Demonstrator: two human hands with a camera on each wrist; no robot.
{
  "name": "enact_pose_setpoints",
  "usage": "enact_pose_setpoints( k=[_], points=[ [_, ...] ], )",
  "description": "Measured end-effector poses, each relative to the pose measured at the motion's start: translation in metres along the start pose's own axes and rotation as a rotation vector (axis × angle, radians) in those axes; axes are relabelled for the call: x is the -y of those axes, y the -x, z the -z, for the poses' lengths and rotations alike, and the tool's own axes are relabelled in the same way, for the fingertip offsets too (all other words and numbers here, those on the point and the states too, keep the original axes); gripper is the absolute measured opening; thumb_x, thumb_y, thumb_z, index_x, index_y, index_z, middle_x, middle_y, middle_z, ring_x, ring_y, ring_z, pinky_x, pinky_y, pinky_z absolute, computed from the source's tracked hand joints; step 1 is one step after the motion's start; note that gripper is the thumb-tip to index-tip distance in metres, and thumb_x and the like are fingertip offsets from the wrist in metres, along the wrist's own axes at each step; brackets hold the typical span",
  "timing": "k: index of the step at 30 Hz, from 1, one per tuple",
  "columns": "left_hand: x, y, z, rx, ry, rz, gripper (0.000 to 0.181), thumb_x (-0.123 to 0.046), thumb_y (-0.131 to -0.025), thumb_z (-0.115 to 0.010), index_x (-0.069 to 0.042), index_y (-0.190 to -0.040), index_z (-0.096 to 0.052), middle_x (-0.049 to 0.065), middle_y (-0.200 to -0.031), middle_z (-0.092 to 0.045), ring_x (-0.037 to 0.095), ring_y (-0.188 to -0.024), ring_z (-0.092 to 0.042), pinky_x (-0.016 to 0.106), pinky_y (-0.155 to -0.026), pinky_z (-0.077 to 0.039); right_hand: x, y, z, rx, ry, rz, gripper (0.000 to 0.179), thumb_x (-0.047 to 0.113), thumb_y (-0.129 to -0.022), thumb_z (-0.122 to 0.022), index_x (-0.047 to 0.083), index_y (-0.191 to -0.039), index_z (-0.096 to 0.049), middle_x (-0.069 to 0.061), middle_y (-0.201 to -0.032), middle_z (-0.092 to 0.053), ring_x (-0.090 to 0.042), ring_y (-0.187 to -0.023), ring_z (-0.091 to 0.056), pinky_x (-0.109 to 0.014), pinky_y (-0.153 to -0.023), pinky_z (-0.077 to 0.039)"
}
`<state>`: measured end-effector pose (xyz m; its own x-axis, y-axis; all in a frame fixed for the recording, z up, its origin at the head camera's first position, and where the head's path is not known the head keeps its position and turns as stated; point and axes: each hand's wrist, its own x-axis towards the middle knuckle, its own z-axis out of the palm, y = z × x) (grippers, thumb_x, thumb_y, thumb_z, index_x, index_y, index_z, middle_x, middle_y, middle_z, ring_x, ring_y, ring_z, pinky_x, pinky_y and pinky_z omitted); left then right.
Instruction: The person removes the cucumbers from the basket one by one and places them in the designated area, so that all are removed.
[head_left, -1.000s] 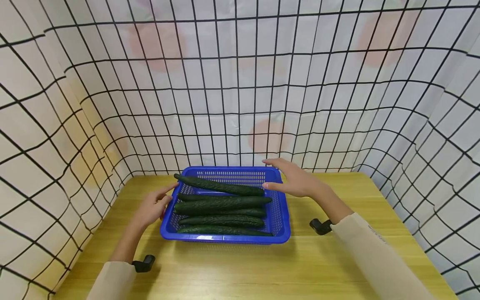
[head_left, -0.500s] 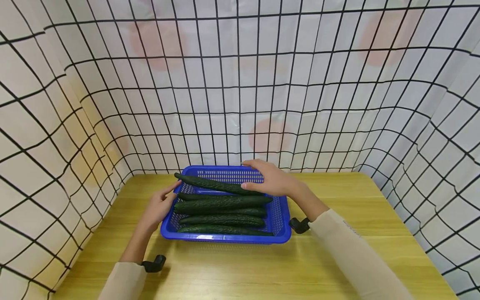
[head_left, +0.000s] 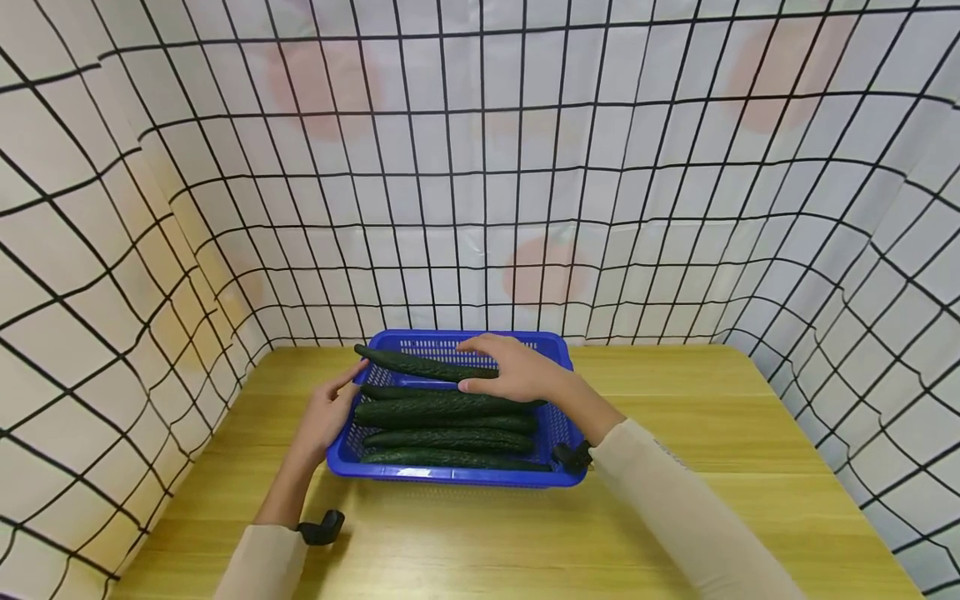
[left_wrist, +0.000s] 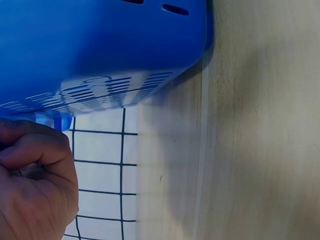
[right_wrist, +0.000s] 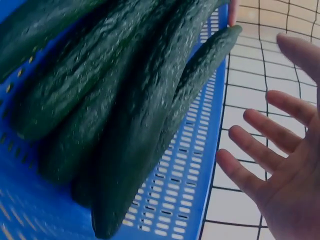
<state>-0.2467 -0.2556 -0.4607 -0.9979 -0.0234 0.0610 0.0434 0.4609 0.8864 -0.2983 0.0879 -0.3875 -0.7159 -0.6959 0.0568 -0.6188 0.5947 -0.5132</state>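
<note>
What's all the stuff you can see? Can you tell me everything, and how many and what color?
cucumbers: at least five, dark green, in the basket; they overlap, so I can't tell exactly
basket: one, blue, on the table
table: one, yellowish wood, under the basket
netting: one grid, black, at the back and sides
sheeting: white with faint pink and yellow patches, behind the netting; number of pieces unclear
gadgets: two, black, one at each wrist
sleeves: two, beige, on the arms
left hand: one, bare, at the basket's left rim
right hand: one, bare, over the basket
</note>
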Motion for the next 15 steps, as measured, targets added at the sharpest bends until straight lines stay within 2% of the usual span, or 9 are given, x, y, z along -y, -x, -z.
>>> enact_pose_setpoints(
  k=[9, 15],
  points=[
    [-0.002, -0.001, -0.001, -0.011, 0.006, -0.018, 0.047, -0.023, -0.108, -0.043, -0.030, -0.154, -0.050, 0.002, -0.164, -0.040, 0.036, -0.155, -0.026, 0.064, -0.122, -0.021, -0.002, -0.010, -0.005, 0.025, -0.013, 0.000, 0.064, 0.050, -0.100, -0.062, 0.014, -0.152, -0.051, -0.004, -0.154, -0.053, -0.027, -0.140, -0.051, -0.049, -0.115, -0.042],
    [-0.006, 0.002, -0.001, 0.006, 0.023, 0.009, 0.048, -0.023, -0.107, -0.042, -0.032, -0.154, -0.050, 0.000, -0.165, -0.037, 0.035, -0.154, -0.027, 0.059, -0.119, -0.029, -0.005, -0.012, -0.006, 0.046, -0.015, -0.010, 0.057, 0.045, -0.101, -0.063, 0.013, -0.148, -0.056, -0.005, -0.148, -0.059, -0.028, -0.135, -0.055, -0.050, -0.111, -0.045]
  ],
)
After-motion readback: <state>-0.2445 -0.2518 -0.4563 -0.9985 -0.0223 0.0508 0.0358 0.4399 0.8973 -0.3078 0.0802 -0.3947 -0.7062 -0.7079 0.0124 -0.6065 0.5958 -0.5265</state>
